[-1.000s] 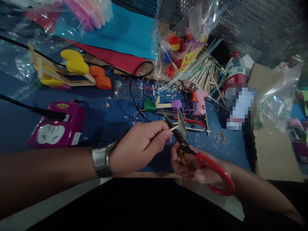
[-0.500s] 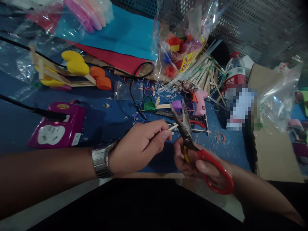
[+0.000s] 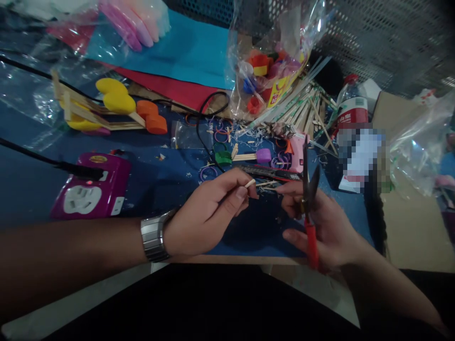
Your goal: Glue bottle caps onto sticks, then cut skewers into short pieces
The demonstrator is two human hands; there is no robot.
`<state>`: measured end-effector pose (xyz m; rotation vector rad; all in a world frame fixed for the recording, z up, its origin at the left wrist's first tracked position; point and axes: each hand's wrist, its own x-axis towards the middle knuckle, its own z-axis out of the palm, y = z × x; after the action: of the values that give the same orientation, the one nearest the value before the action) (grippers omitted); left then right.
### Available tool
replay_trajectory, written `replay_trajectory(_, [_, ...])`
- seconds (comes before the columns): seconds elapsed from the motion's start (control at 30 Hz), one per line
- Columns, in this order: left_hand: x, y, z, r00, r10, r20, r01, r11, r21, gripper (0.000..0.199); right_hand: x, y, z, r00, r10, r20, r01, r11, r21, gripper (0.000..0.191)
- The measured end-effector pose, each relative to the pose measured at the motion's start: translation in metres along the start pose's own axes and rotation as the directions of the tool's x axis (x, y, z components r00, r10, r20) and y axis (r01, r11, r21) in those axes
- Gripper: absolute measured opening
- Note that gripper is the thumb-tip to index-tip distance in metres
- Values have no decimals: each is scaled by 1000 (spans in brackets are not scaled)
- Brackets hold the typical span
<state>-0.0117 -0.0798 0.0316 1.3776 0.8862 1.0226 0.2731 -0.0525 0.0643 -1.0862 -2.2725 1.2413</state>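
My left hand (image 3: 206, 206), with a metal watch on its wrist, pinches a thin wooden stick (image 3: 250, 183) between thumb and forefinger. Only the stick's short pale end shows past the fingertips. Red-handled scissors (image 3: 311, 241) are in my right hand (image 3: 332, 229), blades upward and slightly apart. The right forefinger stretches toward the left hand, and the thumb is apart from the fingers. Just beyond both hands lie a utility knife (image 3: 266, 171) and a small stick piece with a green cap (image 3: 223, 157) and a purple cap (image 3: 263, 155) at its ends.
A purple power socket (image 3: 92, 187) with a plugged cable stands at left, below a stick model with yellow and orange caps (image 3: 152, 124). A pink glue gun (image 3: 297, 154), a pile of sticks (image 3: 302, 106), a bottle (image 3: 352, 109) and cardboard (image 3: 408, 208) lie beyond and right.
My right hand has moved right, away from the stick, and turned so the scissors point upward. Its forefinger has stretched out. The left hand keeps its pinch; less stick shows beyond its fingers.
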Motion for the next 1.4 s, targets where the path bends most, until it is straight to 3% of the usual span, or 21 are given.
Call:
replay_trajectory(0.1, [3,3,-2,998,66,-19,-65,996,68,30,5,-3,2,996,-89,-20,78,950,-302,54])
replay_trajectory(0.2, [4,5,-3,995,99,-15,-98,992,85,26,10,-4,6,988,-152,-1,139,905,-401,60])
replay_trajectory(0.83, [-1,1,-4,994,78,76,-87,989,119,27,14,5,16,980,-173,102,196,935,-296,48])
replay_trajectory(1.23, [2,3,-5,990,110,87,-118,989,95,22,14,4,17,981,-149,122,177,945,-274,57])
replay_trajectory(1.4, [2,3,-5,988,123,96,-132,987,94,22,14,5,17,980,-154,127,182,950,-254,53])
